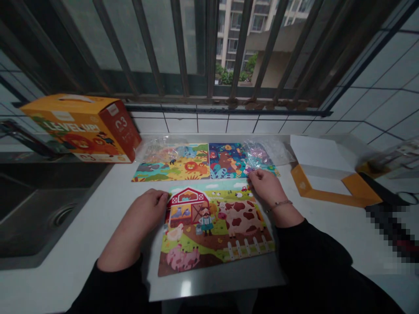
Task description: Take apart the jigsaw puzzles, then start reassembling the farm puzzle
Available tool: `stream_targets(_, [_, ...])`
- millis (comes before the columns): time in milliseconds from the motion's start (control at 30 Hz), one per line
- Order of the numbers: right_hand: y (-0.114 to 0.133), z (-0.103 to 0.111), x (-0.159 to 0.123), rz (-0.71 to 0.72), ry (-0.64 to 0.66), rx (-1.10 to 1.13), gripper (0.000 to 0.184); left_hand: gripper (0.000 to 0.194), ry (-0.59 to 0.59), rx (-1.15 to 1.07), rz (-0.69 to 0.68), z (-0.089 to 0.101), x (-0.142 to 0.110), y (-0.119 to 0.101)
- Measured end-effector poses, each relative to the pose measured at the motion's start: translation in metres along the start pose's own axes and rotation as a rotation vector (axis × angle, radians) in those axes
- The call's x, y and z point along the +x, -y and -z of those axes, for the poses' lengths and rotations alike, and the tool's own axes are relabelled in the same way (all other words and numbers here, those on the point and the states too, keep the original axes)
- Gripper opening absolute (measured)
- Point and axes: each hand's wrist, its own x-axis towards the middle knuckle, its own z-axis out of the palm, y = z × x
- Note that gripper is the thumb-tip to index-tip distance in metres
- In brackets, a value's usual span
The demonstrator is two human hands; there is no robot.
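Observation:
A farm jigsaw puzzle [216,229] lies on a pale board [212,283] at the front of the white counter [75,279]. It shows a red barn, a farmer, a spotted cow and a pink pig. My left hand [140,224] sits at its upper left edge beside the barn, fingers curled over the picture. My right hand [266,187] pinches the top right corner, close to a forest animal puzzle [225,161]. A jungle puzzle with a lion [172,165] lies next to that one. Both lie just beyond the farm puzzle.
An orange "LEVEL UP!" box [81,126] stands at back left, above a steel sink [39,218]. Clear plastic bags [262,150] lie behind the puzzles. An opened orange-and-white carton [327,183] lies to the right. Barred windows [183,48] and a tiled wall rise behind.

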Motion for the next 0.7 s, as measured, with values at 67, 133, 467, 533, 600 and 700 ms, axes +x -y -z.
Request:
stream_targets(67, [-0.003,-0.003,0.001,-0.014,0.005,0.039,0.035,0.054,0.010,-0.044,0.010,0.001,0.000,0.000])
stream_targets(133, [-0.006,-0.005,0.002,-0.035,0.017,0.081,0.034,0.051,0.026,-0.105,0.016,0.002,0.001,0.000])
stream_targets(467, [-0.015,-0.012,0.008,-0.101,0.075,0.300,0.027,0.045,0.003,-0.337,0.122,0.004,-0.003,-0.004])
stream_targets(533, [-0.015,-0.012,0.008,-0.102,0.078,0.340,0.028,0.044,0.013,-0.365,0.128,0.005,-0.004,-0.006])
stream_targets(600, [-0.013,-0.012,0.007,-0.094,0.081,0.385,0.029,0.042,0.020,-0.369,0.133,0.005,-0.004,-0.007])
stream_targets(700, [-0.010,-0.012,0.006,-0.084,0.083,0.430,0.031,0.041,0.014,-0.357,0.130,0.004,-0.003,-0.007])
